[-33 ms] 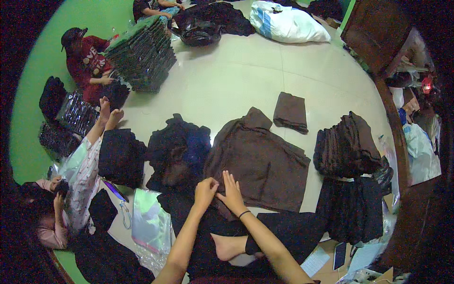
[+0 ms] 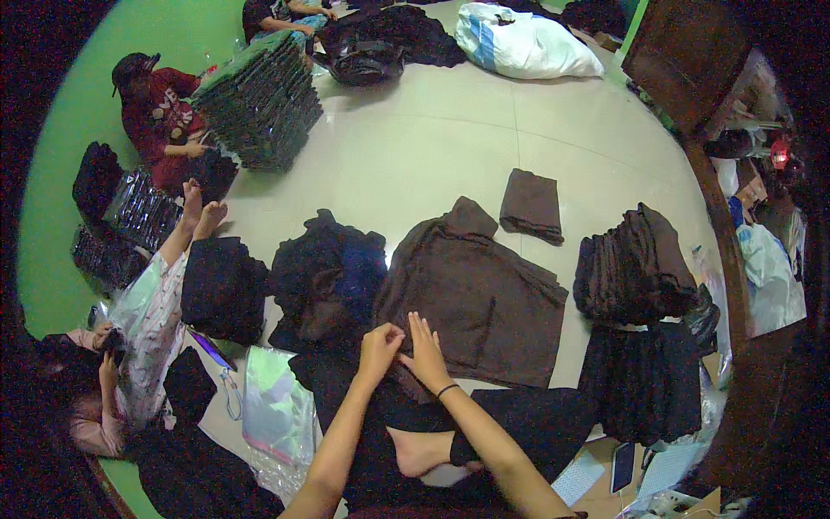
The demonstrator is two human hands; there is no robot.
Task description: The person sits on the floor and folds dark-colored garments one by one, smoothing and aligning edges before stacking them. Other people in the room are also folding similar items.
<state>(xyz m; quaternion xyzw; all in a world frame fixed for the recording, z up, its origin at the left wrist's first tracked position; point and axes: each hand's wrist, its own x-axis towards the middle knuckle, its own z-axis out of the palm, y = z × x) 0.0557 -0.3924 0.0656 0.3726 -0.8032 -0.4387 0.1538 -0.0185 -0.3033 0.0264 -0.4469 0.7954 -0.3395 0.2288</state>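
A brown garment [image 2: 475, 285] lies spread flat on the pale floor in front of me. My left hand [image 2: 380, 346] pinches its near edge with curled fingers. Touching it on the right, my right hand [image 2: 425, 353] lies flat on the same edge, fingers straight; a dark band circles that wrist. One folded brown piece [image 2: 529, 203] sits beyond the garment, and a stack of folded brown garments [image 2: 635, 264] stands to the right. My bare foot [image 2: 419, 450] is tucked under my arms on black cloth.
A heap of dark clothes [image 2: 328, 277] and a black stack [image 2: 223, 285] lie left, clear plastic bags [image 2: 277, 411] near my left arm. One person lies at the left [image 2: 147, 320]; another in red [image 2: 160, 112] sits by a tall stack of packed garments [image 2: 259, 99]. White sack [image 2: 523, 43] far back.
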